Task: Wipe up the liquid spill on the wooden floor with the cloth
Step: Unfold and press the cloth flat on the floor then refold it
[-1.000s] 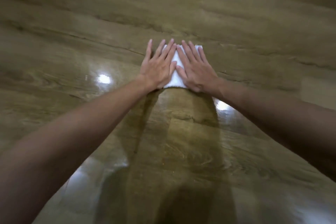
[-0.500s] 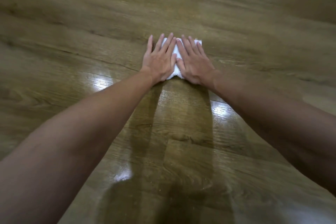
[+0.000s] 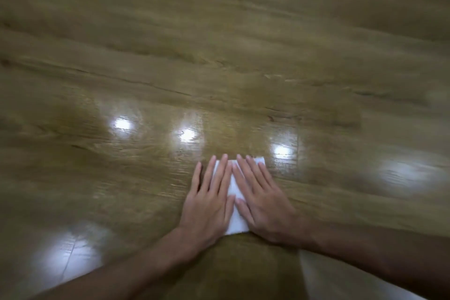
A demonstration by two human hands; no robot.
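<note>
A folded white cloth [image 3: 237, 223] lies flat on the glossy wooden floor [image 3: 219, 56]. My left hand [image 3: 207, 207] presses down on its left half with the fingers stretched forward. My right hand [image 3: 265, 204] presses on its right half in the same way, and the two hands touch at the thumbs. Only the cloth's middle strip and far right corner show between and beyond the fingers. A darker, wet-looking band [image 3: 248, 119] lies on the boards just past my fingertips. The view is blurred by motion.
Bright ceiling-light reflections [image 3: 187, 134] dot the shiny boards left and right of the hands. A pale patch [image 3: 341, 282] shows at the bottom right beside my right forearm. Nothing else stands on the floor in view.
Both hands have slid the cloth back toward me, so my arms are less stretched out. A darker band now shows beyond the fingertips, and the view has turned blurry.
</note>
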